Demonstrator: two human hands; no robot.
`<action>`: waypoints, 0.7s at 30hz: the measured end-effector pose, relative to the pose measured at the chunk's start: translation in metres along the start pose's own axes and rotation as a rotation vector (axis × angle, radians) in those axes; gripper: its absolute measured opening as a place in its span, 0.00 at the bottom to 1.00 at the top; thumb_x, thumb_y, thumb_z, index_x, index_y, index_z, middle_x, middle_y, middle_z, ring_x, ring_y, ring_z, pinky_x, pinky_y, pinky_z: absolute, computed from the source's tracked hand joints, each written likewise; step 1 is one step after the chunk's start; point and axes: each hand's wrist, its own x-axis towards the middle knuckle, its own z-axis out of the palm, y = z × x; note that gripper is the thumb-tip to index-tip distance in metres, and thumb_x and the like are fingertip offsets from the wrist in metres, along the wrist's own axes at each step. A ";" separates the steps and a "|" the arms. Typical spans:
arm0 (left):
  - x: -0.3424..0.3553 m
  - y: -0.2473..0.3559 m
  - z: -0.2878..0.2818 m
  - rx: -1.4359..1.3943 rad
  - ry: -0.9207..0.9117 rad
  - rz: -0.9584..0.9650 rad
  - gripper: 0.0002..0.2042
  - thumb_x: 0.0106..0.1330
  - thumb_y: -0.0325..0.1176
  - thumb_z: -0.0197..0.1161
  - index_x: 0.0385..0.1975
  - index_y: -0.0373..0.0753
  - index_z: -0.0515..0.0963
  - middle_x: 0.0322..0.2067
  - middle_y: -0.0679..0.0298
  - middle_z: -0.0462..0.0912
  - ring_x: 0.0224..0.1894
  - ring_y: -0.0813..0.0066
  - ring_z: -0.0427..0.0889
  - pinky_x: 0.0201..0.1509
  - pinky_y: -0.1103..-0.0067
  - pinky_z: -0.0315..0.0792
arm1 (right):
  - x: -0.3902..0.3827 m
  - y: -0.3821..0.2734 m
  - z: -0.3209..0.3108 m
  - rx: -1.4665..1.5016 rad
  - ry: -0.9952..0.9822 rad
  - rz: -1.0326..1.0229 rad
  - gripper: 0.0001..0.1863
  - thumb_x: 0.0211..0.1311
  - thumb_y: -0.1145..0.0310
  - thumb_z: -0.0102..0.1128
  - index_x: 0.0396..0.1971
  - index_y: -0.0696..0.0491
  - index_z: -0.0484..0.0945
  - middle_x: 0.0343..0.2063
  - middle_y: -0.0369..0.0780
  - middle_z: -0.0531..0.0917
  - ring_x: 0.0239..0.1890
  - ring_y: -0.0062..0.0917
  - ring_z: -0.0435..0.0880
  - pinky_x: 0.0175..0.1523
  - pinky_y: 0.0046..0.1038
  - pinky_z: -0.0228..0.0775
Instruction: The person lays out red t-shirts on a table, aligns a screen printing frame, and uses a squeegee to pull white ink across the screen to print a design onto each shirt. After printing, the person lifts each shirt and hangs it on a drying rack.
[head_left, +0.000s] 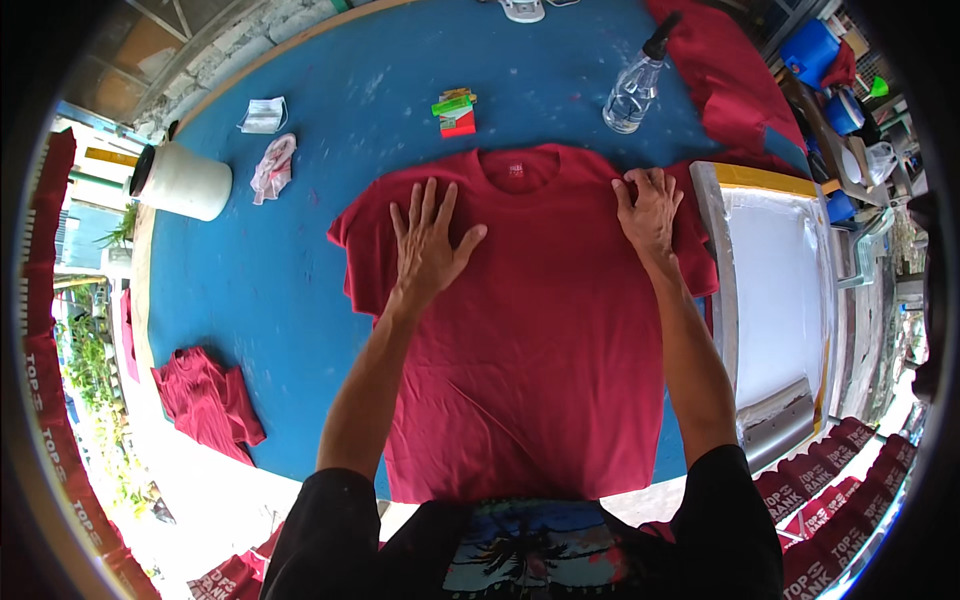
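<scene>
A dark red T-shirt (530,330) lies spread on the blue table, its neckline at the far side and its hem toward me. My left hand (430,240) rests flat on the shirt's upper left chest, fingers stretched and thumb out to the side. Over at the right shoulder, my right hand (650,212) has its fingers bent and drawn in on the shirt's cloth. A white-meshed printing screen (778,290) in a frame stands just right of the shirt, with a squeegee-like metal bar (778,425) on its near end.
On the blue table (290,260) are a clear spray bottle (632,95), a small red and green box (456,115), a face mask (263,115), a stained cloth (274,168), a white tub (188,182) and a crumpled red shirt (208,400). Printed red garments (835,480) hang around the edges.
</scene>
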 end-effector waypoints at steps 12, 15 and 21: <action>0.022 -0.014 0.012 0.083 -0.050 -0.059 0.48 0.69 0.72 0.59 0.80 0.43 0.63 0.82 0.47 0.56 0.85 0.45 0.48 0.84 0.38 0.36 | 0.015 0.005 0.003 -0.186 0.040 -0.063 0.11 0.72 0.66 0.64 0.47 0.55 0.82 0.48 0.45 0.78 0.52 0.44 0.79 0.54 0.49 0.71; 0.016 -0.003 0.006 0.137 -0.089 -0.116 0.45 0.74 0.71 0.54 0.82 0.44 0.61 0.82 0.47 0.54 0.86 0.46 0.46 0.85 0.40 0.36 | -0.008 -0.035 -0.027 -0.170 0.096 -0.084 0.18 0.73 0.67 0.62 0.59 0.54 0.81 0.57 0.47 0.79 0.57 0.46 0.78 0.58 0.52 0.71; -0.104 0.098 -0.001 -0.026 0.135 0.005 0.37 0.80 0.50 0.57 0.78 0.28 0.61 0.78 0.35 0.58 0.82 0.36 0.53 0.84 0.43 0.44 | -0.235 -0.155 -0.122 0.182 -0.384 -0.081 0.34 0.81 0.56 0.53 0.77 0.60 0.63 0.79 0.55 0.61 0.82 0.53 0.56 0.83 0.57 0.48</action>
